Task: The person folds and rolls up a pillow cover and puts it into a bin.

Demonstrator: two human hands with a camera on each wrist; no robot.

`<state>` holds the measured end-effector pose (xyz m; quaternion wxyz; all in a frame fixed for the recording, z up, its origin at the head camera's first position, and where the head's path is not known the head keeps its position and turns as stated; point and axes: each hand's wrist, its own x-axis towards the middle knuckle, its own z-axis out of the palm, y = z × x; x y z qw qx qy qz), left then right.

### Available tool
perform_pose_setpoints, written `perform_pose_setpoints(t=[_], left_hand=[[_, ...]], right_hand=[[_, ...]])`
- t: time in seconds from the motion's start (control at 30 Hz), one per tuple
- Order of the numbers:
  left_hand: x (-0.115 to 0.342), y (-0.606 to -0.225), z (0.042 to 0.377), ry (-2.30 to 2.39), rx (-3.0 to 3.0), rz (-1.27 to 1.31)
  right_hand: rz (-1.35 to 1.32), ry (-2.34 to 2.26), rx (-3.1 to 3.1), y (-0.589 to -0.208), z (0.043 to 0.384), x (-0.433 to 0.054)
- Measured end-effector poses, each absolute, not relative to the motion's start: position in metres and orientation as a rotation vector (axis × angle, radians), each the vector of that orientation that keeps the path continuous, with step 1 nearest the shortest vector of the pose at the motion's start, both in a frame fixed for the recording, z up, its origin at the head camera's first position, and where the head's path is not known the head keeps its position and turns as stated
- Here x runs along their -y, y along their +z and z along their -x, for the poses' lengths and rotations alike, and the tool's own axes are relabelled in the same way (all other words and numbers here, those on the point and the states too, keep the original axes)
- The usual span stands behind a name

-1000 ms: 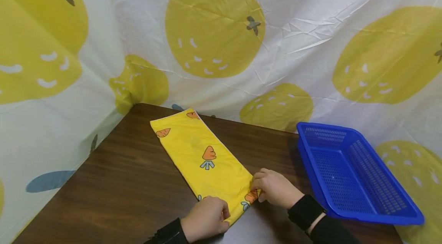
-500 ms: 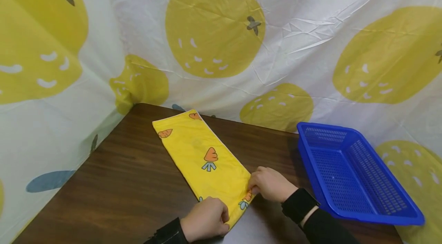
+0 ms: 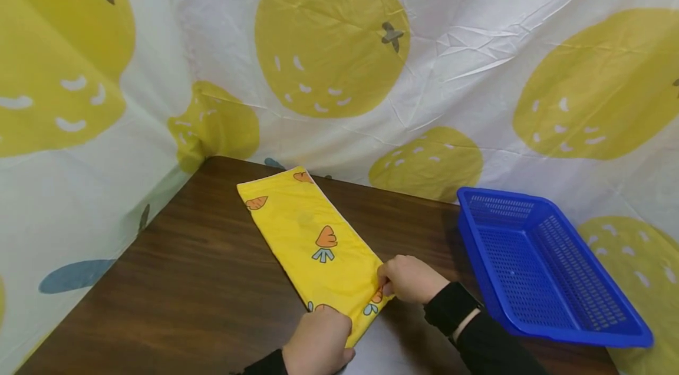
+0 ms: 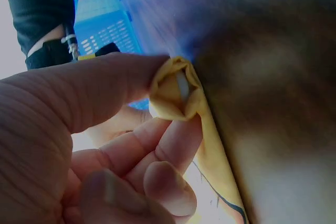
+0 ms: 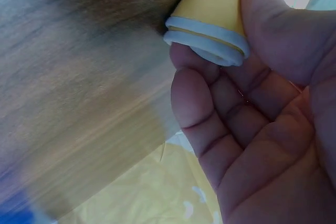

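A long folded yellow cloth printed with carrots lies slantwise on the dark wooden table. My left hand pinches its near left corner; in the left wrist view, thumb and fingers grip a small rolled end of the fabric. At the near right corner, my right hand pinches the other end of the same edge. White trim shows in layers at that end in the right wrist view, between thumb and fingers. The hands hide parts of the near edge.
To the right stands a blue plastic basket with perforated walls, close to my right forearm. A white curtain printed with yellow fruit hangs behind the table and along its left side.
The near edge has rolled slightly farther up the cloth. My right hand has shifted left and a little away from me, and my left hand has turned forward.
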<state>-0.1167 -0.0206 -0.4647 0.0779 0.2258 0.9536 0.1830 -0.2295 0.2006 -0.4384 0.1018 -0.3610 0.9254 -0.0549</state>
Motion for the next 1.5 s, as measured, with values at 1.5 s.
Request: perform_pose_setpoints(t=[1.5], left_hand=[[0.016,-0.468,0.088,0.021,-3.008,-1.033]], right_hand=[[1.495,-0.249,-3.117,-0.468,0.146,-0.251]])
